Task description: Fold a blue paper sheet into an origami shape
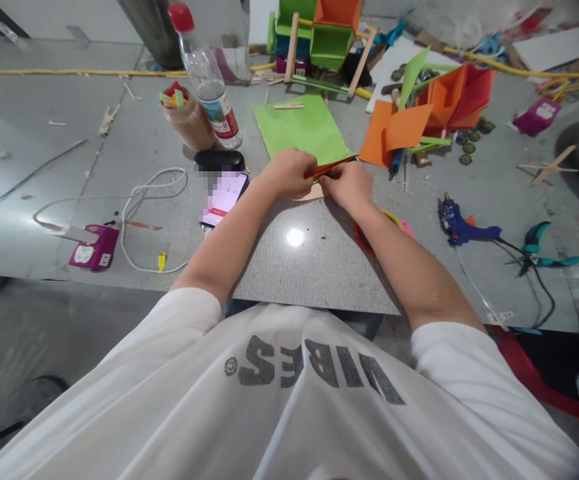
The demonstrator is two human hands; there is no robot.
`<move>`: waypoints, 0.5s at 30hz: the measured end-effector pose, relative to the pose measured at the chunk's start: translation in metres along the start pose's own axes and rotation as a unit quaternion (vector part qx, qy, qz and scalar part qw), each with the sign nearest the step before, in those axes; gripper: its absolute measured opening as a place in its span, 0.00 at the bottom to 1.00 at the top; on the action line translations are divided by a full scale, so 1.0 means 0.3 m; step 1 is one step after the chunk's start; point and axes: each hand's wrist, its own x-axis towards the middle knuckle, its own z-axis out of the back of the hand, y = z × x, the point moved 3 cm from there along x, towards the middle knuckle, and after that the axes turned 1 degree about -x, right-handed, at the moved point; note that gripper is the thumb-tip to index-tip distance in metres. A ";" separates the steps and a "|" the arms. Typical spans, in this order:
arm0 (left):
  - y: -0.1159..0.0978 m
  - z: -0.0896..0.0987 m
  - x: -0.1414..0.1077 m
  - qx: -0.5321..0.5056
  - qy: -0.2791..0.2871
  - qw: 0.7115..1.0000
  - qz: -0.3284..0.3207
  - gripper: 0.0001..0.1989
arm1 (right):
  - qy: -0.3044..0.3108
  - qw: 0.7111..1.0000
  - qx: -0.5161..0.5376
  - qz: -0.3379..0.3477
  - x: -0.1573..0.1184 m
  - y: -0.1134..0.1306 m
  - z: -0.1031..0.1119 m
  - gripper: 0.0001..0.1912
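Note:
A narrow folded strip of red-orange paper (336,165) is between my two hands, over the near edge of a green sheet (305,130). My left hand (293,172) is closed on the strip's left end. My right hand (348,185) pinches it further right. Under my hands lies a pale peach piece (314,194), partly covered. Orange paper pieces (378,137) lie just right of the green sheet. Red and yellow scissor handles (363,239) show beneath my right forearm.
A plastic bottle (214,100), a jar (189,120) and a phone (225,197) stand or lie to the left. A green and orange paper wheel (326,40) is at the back. To the right are a blue glue gun (462,223) and teal-handled pliers (536,253).

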 end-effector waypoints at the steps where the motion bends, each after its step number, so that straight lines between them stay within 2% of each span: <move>1: -0.003 0.005 -0.003 0.001 0.004 1.000 0.003 0.19 | 0.002 1.000 0.004 -0.006 0.000 0.003 0.005 0.11; 8: -0.016 0.024 -0.011 0.008 0.008 1.000 0.006 0.19 | 0.002 1.000 0.019 -0.014 -0.001 0.004 0.009 0.10; 15: -0.013 0.015 -0.007 0.004 -0.004 1.000 0.008 0.19 | 0.000 1.000 0.015 -0.011 -0.001 -0.001 0.005 0.09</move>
